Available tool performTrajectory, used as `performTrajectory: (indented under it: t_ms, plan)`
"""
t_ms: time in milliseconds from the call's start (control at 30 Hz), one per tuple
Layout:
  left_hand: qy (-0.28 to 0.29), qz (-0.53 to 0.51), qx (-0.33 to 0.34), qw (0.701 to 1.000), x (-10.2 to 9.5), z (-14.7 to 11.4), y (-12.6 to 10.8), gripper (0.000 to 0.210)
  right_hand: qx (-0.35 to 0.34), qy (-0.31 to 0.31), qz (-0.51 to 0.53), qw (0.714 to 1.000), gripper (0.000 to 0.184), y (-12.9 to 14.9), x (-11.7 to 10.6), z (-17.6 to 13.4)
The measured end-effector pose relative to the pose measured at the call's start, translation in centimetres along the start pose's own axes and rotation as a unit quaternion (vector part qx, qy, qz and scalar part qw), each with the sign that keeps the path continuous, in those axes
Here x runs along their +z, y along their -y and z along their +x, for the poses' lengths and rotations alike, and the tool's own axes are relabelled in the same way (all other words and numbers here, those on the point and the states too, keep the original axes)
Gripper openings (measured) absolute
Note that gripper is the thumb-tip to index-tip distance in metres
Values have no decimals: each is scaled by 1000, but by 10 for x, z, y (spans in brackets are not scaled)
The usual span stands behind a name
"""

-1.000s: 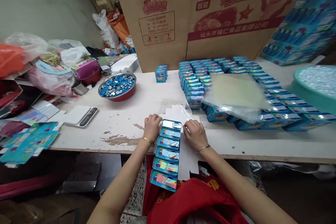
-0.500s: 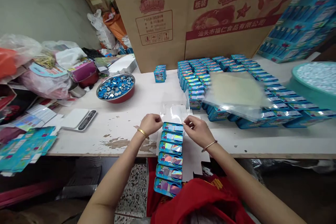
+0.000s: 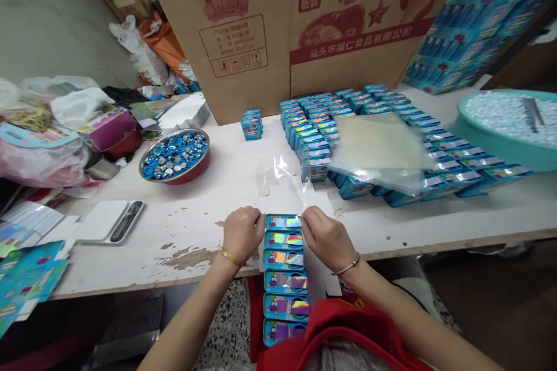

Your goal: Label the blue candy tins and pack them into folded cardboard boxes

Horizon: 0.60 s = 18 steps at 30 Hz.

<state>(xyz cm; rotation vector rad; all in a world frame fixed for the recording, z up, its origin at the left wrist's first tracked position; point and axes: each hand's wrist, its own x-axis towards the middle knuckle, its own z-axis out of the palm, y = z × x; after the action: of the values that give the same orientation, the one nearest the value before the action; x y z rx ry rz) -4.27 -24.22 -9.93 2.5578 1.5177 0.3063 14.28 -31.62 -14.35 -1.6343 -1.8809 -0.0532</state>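
Along the near edge of the white, chipped wooden table [image 3: 187,217], my left hand [image 3: 243,233] and right hand [image 3: 327,237] each pinch a clear, glossy plastic sheet [image 3: 281,171]. It extends beyond a column of six flat, rounded blue packs [image 3: 285,282], the farthest lying between my hands.

A scale [image 3: 108,222] lies left of the row of boxes [image 3: 285,282], a carton [image 3: 278,29] behind.

Blue cases [image 3: 273,282] with rainbow-sheened strips [image 3: 292,282], a red garment [image 3: 335,324], teal tub [image 3: 491,148], brown carton [image 3: 278,40] with red print [image 3: 226,6]
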Motion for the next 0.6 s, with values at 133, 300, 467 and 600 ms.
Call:
performTrajectory:
  t_ms: [133, 300, 467, 600]
  plan:
    - [-43, -58, 14, 997, 16, -17, 7, 23, -11, 2, -21, 1000, 23, -1, 6, -17]
    - [-73, -14, 3, 997, 39, -22, 16, 23, 85, 41, -82, 992, 15, -9, 22, -31]
    - [31, 68, -36, 997, 47, -21, 17, 29, 114, 124, -109, 980, 18, -11, 27, -33]
    - [59, 113, 33, 991, 43, -29, 17, 25, 82, 141, -94, 982, 22, -4, 20, -34]
